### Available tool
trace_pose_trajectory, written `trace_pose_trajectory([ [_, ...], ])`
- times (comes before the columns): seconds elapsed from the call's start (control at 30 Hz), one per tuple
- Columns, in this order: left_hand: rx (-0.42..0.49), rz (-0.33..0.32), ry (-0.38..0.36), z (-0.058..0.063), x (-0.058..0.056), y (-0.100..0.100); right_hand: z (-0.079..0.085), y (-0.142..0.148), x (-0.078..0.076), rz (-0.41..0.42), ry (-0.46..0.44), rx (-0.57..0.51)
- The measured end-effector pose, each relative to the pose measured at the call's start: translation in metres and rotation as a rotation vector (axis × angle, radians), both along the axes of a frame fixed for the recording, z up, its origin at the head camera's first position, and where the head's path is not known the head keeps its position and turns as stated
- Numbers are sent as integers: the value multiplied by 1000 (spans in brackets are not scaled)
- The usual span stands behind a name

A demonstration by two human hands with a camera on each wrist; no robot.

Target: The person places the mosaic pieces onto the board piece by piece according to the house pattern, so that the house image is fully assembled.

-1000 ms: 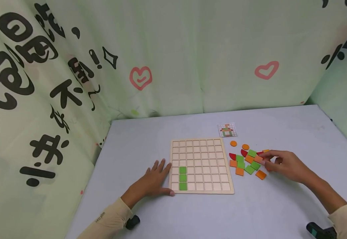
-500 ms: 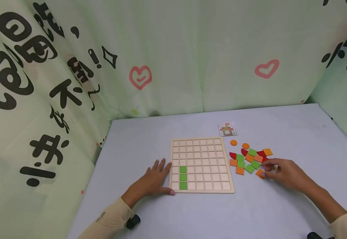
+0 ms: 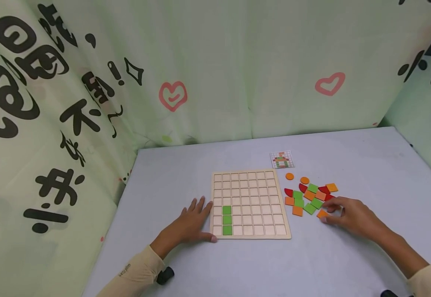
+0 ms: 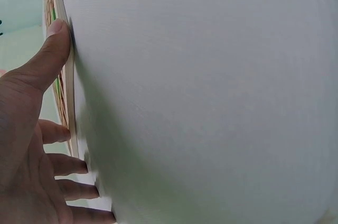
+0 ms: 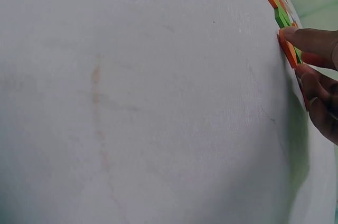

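A pale wooden grid board [image 3: 250, 203] is showing three green squares [image 3: 227, 220] stacked near its front left corner. Orange, green and red tiles [image 3: 309, 196] are lying mixed toward the grey-blue table's [image 3: 349, 264] right edge. The pale green curtain [image 3: 215, 70] is displaying black characters and pink hearts.

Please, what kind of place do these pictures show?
Probably a small tabletop booth set up for a tile puzzle. A pale table is enclosed by green printed curtains. On it lie a wooden grid board, loose coloured tiles and a small pattern card.
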State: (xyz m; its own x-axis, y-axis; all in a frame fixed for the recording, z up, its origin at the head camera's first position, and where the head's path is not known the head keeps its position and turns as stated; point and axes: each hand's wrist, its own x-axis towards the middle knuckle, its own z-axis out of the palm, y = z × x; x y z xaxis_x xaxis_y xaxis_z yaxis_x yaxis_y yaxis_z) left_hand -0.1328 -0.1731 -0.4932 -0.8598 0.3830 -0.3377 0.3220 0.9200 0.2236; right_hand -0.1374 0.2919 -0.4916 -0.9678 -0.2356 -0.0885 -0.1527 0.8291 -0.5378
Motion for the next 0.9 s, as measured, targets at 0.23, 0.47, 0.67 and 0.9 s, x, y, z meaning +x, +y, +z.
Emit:
trace_pose_trajectory([
  [0.23,4,-1,-8,0,0,0,-3,-3,1,-2,-17,-13],
  [0.47,2,-7,-3,0,0,-1,-4,-6,2,15,-35,-17],
  [0.67,24,3,-6,1,1,-1,-4,-5,2,48,-34,-21],
  [0.9,34,6,-8,2,2,-1,-3,-6,2,50,-58,-30],
])
